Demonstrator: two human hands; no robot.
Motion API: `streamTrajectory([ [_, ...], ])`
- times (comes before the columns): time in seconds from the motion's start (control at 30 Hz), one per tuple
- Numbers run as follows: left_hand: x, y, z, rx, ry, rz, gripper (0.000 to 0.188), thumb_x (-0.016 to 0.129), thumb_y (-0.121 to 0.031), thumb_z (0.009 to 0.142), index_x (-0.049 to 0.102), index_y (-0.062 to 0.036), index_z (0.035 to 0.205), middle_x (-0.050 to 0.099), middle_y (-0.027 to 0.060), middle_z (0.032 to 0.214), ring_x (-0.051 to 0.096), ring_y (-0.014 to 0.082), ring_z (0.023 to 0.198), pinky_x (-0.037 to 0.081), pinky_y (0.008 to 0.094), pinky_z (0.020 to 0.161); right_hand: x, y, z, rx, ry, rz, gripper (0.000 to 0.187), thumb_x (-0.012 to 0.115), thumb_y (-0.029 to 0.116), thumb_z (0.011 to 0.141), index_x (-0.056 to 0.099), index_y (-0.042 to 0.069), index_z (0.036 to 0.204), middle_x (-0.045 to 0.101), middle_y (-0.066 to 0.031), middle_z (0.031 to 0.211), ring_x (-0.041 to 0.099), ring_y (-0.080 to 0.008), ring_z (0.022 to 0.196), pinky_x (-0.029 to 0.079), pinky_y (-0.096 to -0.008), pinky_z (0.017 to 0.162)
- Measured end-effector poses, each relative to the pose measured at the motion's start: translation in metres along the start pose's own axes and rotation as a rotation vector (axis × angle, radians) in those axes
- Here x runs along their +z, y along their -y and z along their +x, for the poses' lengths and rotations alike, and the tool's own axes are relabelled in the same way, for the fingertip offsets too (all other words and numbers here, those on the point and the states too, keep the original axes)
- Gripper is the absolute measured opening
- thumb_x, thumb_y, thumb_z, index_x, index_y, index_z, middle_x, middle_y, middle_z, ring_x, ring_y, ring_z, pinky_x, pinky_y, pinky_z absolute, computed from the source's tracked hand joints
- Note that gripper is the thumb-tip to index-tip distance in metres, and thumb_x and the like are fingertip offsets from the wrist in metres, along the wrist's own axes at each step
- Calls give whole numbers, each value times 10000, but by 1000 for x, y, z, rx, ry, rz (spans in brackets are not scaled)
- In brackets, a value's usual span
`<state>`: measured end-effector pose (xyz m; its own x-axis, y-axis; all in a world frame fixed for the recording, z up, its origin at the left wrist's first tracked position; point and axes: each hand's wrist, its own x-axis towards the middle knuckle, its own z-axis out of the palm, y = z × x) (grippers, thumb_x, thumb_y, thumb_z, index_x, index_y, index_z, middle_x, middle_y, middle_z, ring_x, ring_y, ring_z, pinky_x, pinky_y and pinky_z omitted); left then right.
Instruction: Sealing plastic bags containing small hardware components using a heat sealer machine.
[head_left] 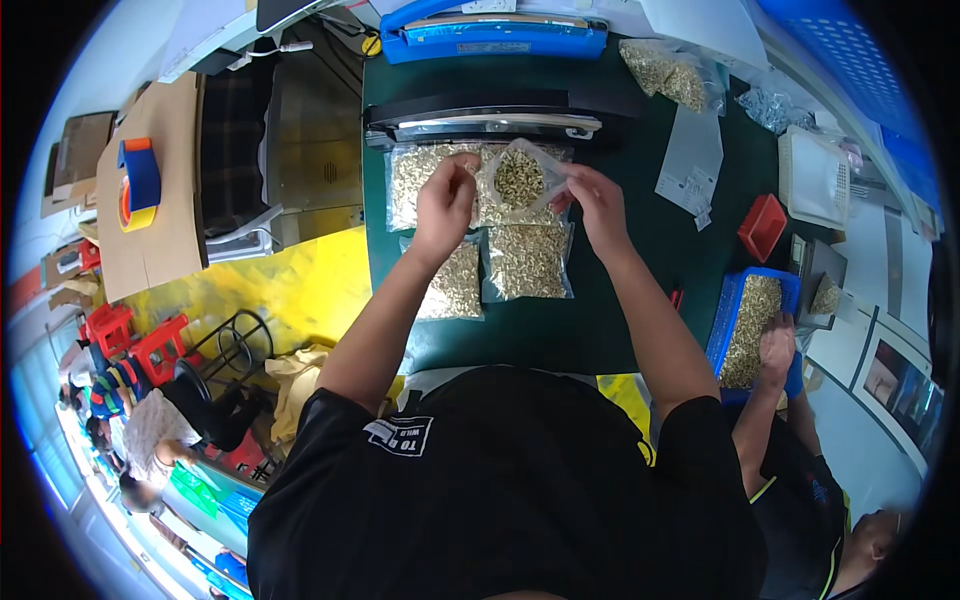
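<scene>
My left hand (447,205) and my right hand (597,208) are closed at either side of a clear plastic bag (520,182), pinching its edges. Its mouth gapes upward, and many small metallic brass-coloured pieces show inside. Beneath and around it lie flat filled bags of the same pieces: one filled bag (410,185) beside my left hand, another filled bag (455,285) nearer me, and a third filled bag (530,262) in front of my body. Just beyond the bags stands a long black bar-shaped machine (490,125), probably a bag sealer.
A blue bar-shaped machine (490,42) stands at the table's far edge. Filled bags (665,75) and a flat clear bag (690,160) lie far right, near a red bin (763,228). At right, a co-worker's hand (776,348) reaches into a blue basket (725,315) of small pieces.
</scene>
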<state>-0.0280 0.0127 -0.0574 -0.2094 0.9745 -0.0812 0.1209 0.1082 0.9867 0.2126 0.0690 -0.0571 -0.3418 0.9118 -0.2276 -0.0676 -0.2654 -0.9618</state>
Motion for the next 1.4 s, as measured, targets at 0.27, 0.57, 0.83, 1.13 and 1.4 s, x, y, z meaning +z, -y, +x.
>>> streamTrajectory([
  [0.27, 8, -4, 13, 409, 143, 419, 450, 804, -89, 798, 704, -129, 1236, 618, 107, 1349, 543, 328, 1295, 428, 431, 1092, -7, -18, 0, -360, -43, -513, 420, 706, -2, 887, 671, 89, 1295, 654, -55, 1092, 601, -138, 960, 502, -265, 818],
  [0.57, -11, 47, 21, 111, 21, 85, 128, 748, -152, 929, 758, -35, 983, 680, 87, 1267, 573, 261, 1257, 427, 387, 1068, -21, -49, 16, -141, -100, -112, 155, 658, 93, 993, 688, 7, 1119, 672, -57, 1133, 613, -122, 1081, 479, -288, 972],
  [0.83, -2, 58, 23, -171, 60, -296, 208, 667, -190, 1019, 727, 6, 983, 656, 43, 1167, 571, 111, 1047, 428, 274, 960, -8, -50, 21, -93, -150, -5, 234, 609, 185, 1046, 713, -2, 1141, 712, -35, 1079, 616, -112, 1049, 463, -272, 949],
  [1.13, 13, 32, 15, 201, -192, 77, 156, 711, -156, 965, 741, -14, 908, 715, 99, 985, 640, 235, 971, 486, 344, 890, -13, -47, 22, -331, -163, -178, 198, 610, 144, 1045, 734, -2, 1096, 700, -36, 1089, 611, -82, 861, 467, -228, 761],
  [1.4, 25, 25, 19, 377, -354, 433, 143, 673, -113, 973, 722, -16, 881, 671, 116, 806, 599, 279, 793, 497, 379, 753, -2, -45, 32, -339, -252, -383, 270, 589, 213, 1060, 724, -12, 996, 673, -36, 876, 591, -90, 741, 466, -257, 677],
])
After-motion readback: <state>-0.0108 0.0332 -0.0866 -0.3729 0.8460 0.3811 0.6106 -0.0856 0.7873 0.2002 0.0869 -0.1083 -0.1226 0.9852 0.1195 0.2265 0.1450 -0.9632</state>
